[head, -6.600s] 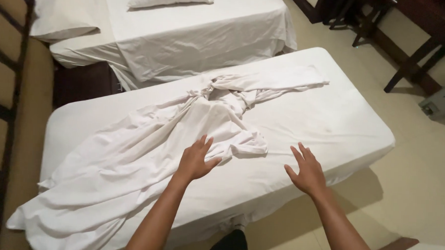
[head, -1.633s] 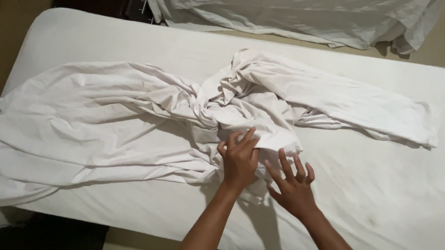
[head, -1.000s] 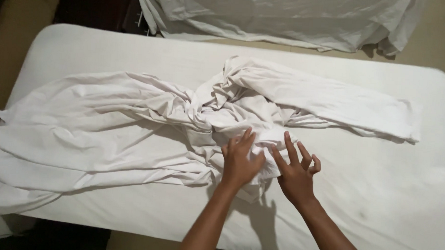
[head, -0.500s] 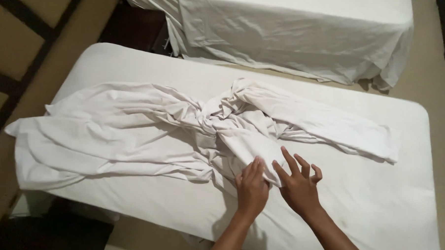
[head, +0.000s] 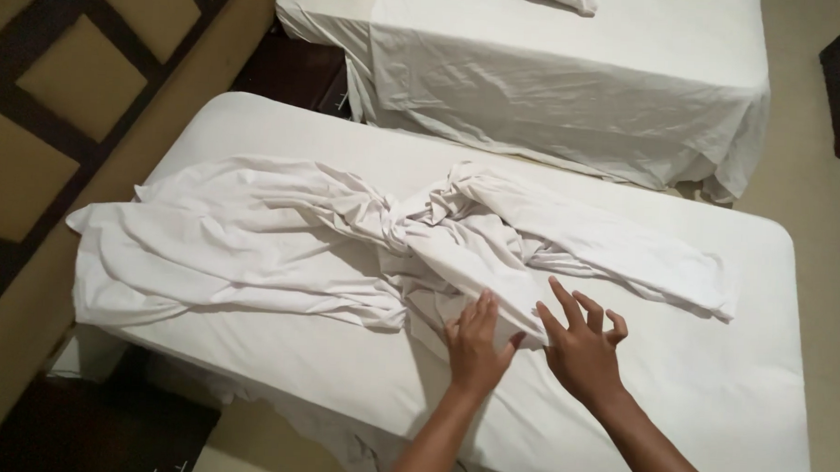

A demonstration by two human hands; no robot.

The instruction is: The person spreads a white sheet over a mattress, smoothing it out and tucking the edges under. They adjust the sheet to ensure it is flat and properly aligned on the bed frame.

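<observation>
Two bare hands were at work on the near bed, low in the view at about 6 o'clock. The left hand (head: 477,345) lay palm down with fingers extended and together, pressing flat on the lower edge of the crumpled sheet (head: 420,241); it gripped nothing. The right hand (head: 581,349), just beside it at 3 o'clock, was open with fingers spread and slightly curled, its fingertips (head: 559,294) at the edge of the same fold. Whether they touched the cloth could not be told.

The sheet was white, twisted and bunched at the middle of the mattress (head: 712,404), directly at 12 o'clock from the hands. One broad wrinkled part ran out toward 9 o'clock and overhung the mattress corner; a narrower length ran toward 3 o'clock.

A second bed (head: 575,74), covered in white, stood beyond at 12 o'clock, apart from the near one. A panelled wall (head: 62,93) lay at 10 o'clock.
</observation>
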